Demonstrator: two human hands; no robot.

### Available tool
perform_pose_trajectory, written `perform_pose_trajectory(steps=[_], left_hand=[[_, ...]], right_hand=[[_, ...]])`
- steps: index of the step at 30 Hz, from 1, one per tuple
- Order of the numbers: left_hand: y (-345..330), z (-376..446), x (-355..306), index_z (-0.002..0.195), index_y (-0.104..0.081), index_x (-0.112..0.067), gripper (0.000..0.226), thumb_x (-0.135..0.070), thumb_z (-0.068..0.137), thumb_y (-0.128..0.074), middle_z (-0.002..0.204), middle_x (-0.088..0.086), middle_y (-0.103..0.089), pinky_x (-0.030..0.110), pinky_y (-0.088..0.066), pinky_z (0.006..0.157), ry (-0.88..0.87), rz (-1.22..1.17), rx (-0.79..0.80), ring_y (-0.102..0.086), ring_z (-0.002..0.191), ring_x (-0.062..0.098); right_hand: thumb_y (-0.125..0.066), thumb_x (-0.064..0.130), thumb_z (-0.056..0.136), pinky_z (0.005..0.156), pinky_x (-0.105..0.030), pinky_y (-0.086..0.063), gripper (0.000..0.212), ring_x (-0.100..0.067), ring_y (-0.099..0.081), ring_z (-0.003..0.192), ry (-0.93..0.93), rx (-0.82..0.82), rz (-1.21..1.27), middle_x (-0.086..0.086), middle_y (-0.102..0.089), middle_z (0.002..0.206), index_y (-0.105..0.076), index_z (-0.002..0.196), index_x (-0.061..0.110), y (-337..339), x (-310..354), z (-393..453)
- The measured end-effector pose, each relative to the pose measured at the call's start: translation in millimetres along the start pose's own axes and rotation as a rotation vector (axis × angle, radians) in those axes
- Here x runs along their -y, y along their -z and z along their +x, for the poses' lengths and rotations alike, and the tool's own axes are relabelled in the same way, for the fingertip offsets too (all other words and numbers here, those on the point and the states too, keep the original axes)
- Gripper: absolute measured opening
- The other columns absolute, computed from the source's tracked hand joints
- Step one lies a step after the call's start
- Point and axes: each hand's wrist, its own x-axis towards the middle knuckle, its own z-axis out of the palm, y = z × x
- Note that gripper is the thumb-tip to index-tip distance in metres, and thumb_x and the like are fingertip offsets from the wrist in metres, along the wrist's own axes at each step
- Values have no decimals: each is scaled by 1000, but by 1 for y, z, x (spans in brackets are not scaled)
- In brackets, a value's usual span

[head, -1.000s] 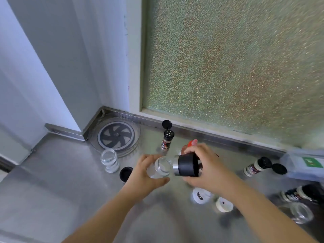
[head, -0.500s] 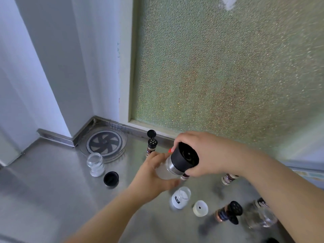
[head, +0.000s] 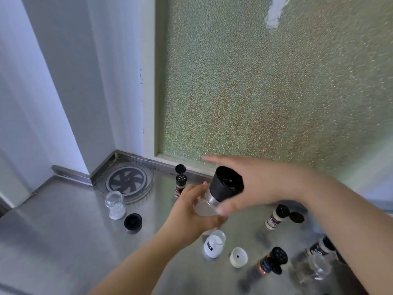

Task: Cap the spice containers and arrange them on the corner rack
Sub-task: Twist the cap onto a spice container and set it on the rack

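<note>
1. Our left hand (head: 191, 211) curls round the clear glass body of a grinder jar (head: 204, 206), thumb and fingers wrapped about it, and holds it tilted above the steel surface (head: 63, 241).
2. The jar's black cap (head: 226, 184) sits on its silver collar, tipped up and to the right, with its open top facing us.
3. Our right hand (head: 261, 184) is spread against the cap from the right. Its fingers are straight and blurred, the forefinger stretching out past the cap and the thumb below near the collar; the grip is loose and open, not closed round the cap.
4. In the corner where the two walls meet lies a round clear rack (head: 127, 182) with a dark fan-shaped centre; nothing stands on it.
5. Just in front of the rack stands an uncapped glass jar (head: 114, 205) holding something white, and beside it a loose black lid (head: 133, 221).
6. Behind our left hand stands a small shaker bottle (head: 180, 185) with its black flip-top open.
7. Below the hands are a white-filled jar (head: 213, 243) and a loose white lid (head: 238, 256).
8. To the right stand or lean more shaker bottles (head: 276, 217), blurred, some with flip-tops open.
</note>
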Motion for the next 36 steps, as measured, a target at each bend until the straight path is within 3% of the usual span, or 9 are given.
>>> perform_pose_trajectory(steps=[4, 8, 12, 16, 19, 22, 30, 33, 36], left_hand=[[-1, 5, -11, 98, -60, -42, 56, -52, 44, -73, 102, -4, -53, 20, -43, 84, -26, -1, -7, -54, 92, 3], [-3, 5, -19, 95, -57, -48, 51, -51, 47, -73, 105, -5, -53, 26, -45, 88, -27, -10, -13, -53, 95, 3], [1, 6, -25, 93, -58, -50, 48, -43, 49, -78, 98, -10, -51, 18, -36, 79, -35, -9, -19, -49, 85, -5], [0, 5, -28, 88, -57, -48, 46, -46, 47, -77, 101, -8, -52, 23, -43, 82, -13, -9, -23, -51, 85, -3], [2, 5, -29, 90, -60, -46, 44, -38, 52, -81, 95, -11, -50, 19, -37, 78, -23, -15, -15, -49, 83, -3], [3, 5, -28, 92, -61, -42, 44, -28, 57, -85, 94, -12, -49, 14, -37, 75, -25, 1, -16, -48, 81, -4], [1, 3, -30, 89, -64, -27, 36, -30, 59, -83, 87, -14, -46, 13, -36, 68, 9, 19, -1, -51, 79, 6], [2, 3, -31, 78, -63, -29, 29, -33, 56, -82, 81, -15, -43, 9, -33, 63, -3, -2, -15, -47, 73, 2], [3, 4, -34, 79, -63, -35, 30, -35, 55, -82, 85, -14, -45, 10, -35, 64, -5, 16, -7, -48, 74, 1]], right_hand=[[-63, 61, 72, 82, -31, -48, 47, -8, -58, 94, 48, -92, -87, 15, -58, 106, -51, 113, 41, 12, 2, -1], [-31, 87, 61, 75, -28, -45, 78, -9, -61, 89, -36, -126, -47, 11, -63, 103, -53, 114, 34, 19, 7, -4], [-68, 52, 72, 79, -20, -43, 53, -3, -55, 98, 63, -70, -82, 22, -55, 111, -47, 121, 46, 28, 9, -13], [-45, 88, 56, 78, -31, -50, 74, -5, -63, 87, -37, -137, -64, 12, -64, 105, -53, 112, 39, 26, 9, -9], [-66, 59, 71, 87, -23, -41, 61, -1, -52, 104, 53, -94, -47, 19, -52, 123, -43, 127, 48, 29, 10, -13], [-45, 78, 69, 75, -29, -50, 59, -5, -62, 76, 5, -170, -26, 15, -64, 93, -54, 114, 41, 30, 9, -12], [-42, 82, 67, 70, -28, -49, 65, -4, -63, 73, -28, -225, -45, 10, -67, 94, -54, 115, 39, 31, 9, -17], [-57, 68, 72, 89, -26, -40, 62, 2, -49, 103, 37, -110, -55, 20, -50, 125, -41, 129, 49, 30, 8, -20], [-50, 72, 71, 79, -30, -49, 52, -7, -60, 89, 35, -227, -95, 14, -61, 98, -54, 112, 40, 23, 13, -17]])
